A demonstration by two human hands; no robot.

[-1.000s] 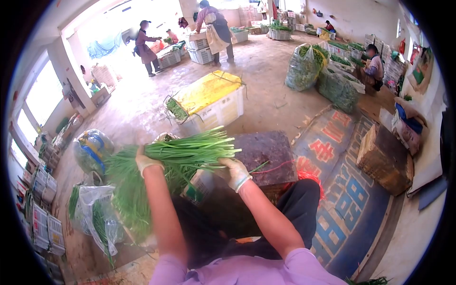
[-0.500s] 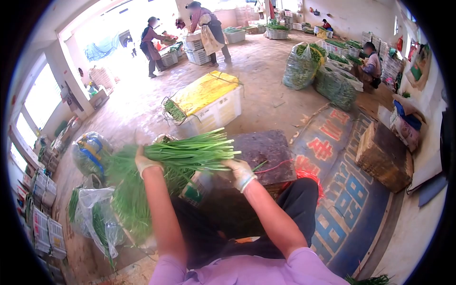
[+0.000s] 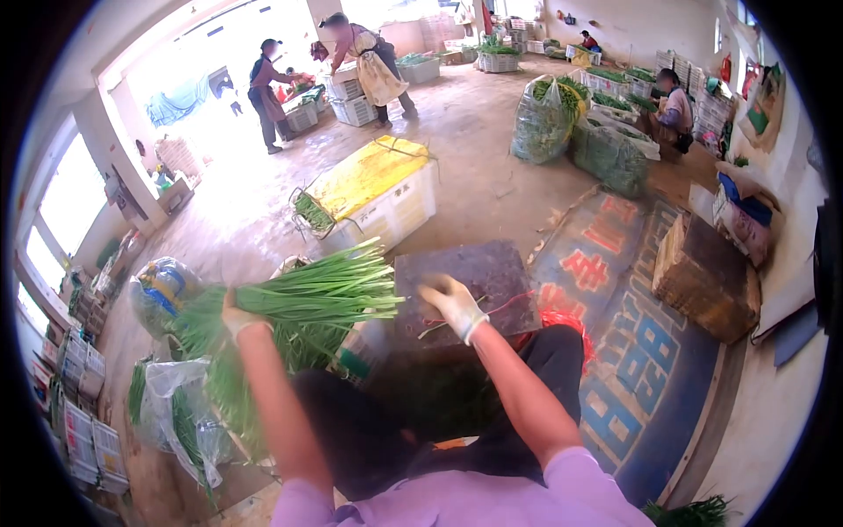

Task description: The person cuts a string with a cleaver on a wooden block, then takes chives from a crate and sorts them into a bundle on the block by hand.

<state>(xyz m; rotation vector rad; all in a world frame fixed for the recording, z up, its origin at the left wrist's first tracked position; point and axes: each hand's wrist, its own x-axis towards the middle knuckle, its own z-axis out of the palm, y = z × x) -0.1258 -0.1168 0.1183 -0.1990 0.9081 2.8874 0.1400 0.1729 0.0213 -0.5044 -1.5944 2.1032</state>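
Green leafy stalks form a long bunch [image 3: 320, 290], with their pale cut ends fanned toward the right. My left hand [image 3: 243, 318], in a pale glove, is closed round the bunch near its left part. My right hand [image 3: 452, 305], also gloved, is over the dark block [image 3: 483, 263], apart from the bunch; its fingers are smeared by motion. A red string [image 3: 509, 303] and a few loose stalks [image 3: 432, 330] lie by it on the block. More loose greens [image 3: 230, 400] hang and lie below my left hand.
A crate with a yellow cover [image 3: 373, 180] stands ahead. Bagged greens [image 3: 540, 123] are at the back right, a wooden block [image 3: 707, 277] at the right, and a plastic bag [image 3: 176, 404] at the left. Several people are farther back, among them a standing person [image 3: 268, 97].
My right hand has let go of the stalk ends and moved right, over the dark block. My left hand has shifted left with the bunch. The camera view has turned slightly.
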